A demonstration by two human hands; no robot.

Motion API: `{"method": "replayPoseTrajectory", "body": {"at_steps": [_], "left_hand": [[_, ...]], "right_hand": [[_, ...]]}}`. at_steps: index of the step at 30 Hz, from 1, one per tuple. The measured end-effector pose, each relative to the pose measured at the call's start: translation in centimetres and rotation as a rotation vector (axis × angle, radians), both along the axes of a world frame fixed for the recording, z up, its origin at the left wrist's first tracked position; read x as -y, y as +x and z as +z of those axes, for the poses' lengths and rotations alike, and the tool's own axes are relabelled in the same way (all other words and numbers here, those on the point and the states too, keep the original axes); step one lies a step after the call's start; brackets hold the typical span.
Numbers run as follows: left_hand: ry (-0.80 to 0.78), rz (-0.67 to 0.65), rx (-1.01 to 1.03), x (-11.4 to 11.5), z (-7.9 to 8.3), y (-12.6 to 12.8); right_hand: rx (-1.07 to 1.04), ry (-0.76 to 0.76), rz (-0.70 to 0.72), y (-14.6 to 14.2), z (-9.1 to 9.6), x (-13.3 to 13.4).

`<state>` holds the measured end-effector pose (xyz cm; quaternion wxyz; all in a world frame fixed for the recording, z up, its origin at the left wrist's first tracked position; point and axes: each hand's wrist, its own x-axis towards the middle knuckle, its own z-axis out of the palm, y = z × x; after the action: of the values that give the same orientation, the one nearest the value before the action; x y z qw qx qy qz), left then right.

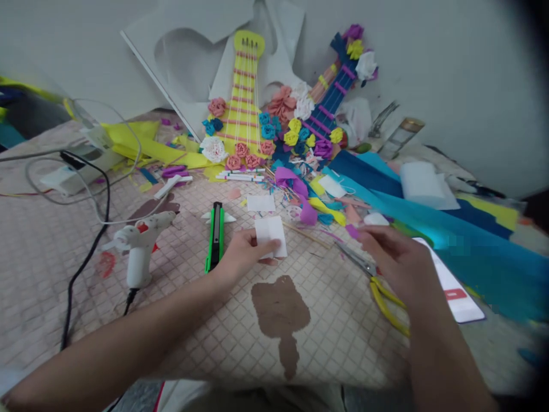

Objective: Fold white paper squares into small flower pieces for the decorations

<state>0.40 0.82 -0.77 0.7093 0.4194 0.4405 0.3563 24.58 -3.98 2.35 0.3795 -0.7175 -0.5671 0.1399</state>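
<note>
My left hand (243, 253) pinches a small white paper piece (271, 234) and holds it just above the tiled mat. My right hand (392, 256) hovers blurred over yellow-handled scissors (377, 286) that lie on the mat; its fingers look loosely apart and I cannot tell whether they touch the scissors. A green utility knife (217, 234) lies just left of my left hand. Another white paper piece (261, 202) rests beyond the held one.
A white glue gun (140, 243) stands at the left with its black cord (86, 260). Two paper guitars, yellow (242, 100) and blue (332, 97), lean on the wall among paper flowers. Blue paper sheets (472, 240) and scraps cover the right; a white card (454, 289) lies there.
</note>
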Motion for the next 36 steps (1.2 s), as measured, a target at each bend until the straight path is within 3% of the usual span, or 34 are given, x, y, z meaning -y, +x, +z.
{"method": "replayPoseTrajectory", "body": {"at_steps": [3,7,10,15,19,23,28,30,33,36], "left_hand": [[0.010,0.013,0.029,-0.1,-0.2,0.0],[0.016,0.054,0.043,-0.1,-0.2,0.1],[0.056,0.105,0.057,-0.1,0.0,0.2],[0.137,0.188,0.066,-0.1,1.0,0.4],[0.210,0.214,0.071,-0.2,2.2,0.5],[0.288,0.216,0.042,-0.3,4.1,0.7],[0.439,0.222,0.019,-0.3,7.2,2.1],[0.505,0.215,0.053,-0.3,8.3,2.9],[0.557,0.223,0.117,-0.5,9.4,3.7],[0.557,0.247,0.165,-0.8,10.2,3.9]], "right_hand": [[0.280,-0.169,-0.044,3.8,-1.5,3.3],[0.443,-0.228,0.124,7.4,-4.2,6.6],[0.462,-0.261,0.084,8.4,-4.9,7.2],[0.426,-0.351,0.083,8.5,-4.3,6.6],[0.304,-0.307,0.018,8.1,-4.1,7.1],[-0.215,-0.207,-0.008,5.5,-3.2,7.6],[-0.963,-0.032,-0.082,-2.2,-1.6,6.1],[-1.173,0.021,-0.040,-5.0,-1.4,5.0],[-1.228,0.072,0.063,-7.6,-1.6,3.4],[-1.109,0.148,0.260,-8.8,-1.8,2.1]]}}
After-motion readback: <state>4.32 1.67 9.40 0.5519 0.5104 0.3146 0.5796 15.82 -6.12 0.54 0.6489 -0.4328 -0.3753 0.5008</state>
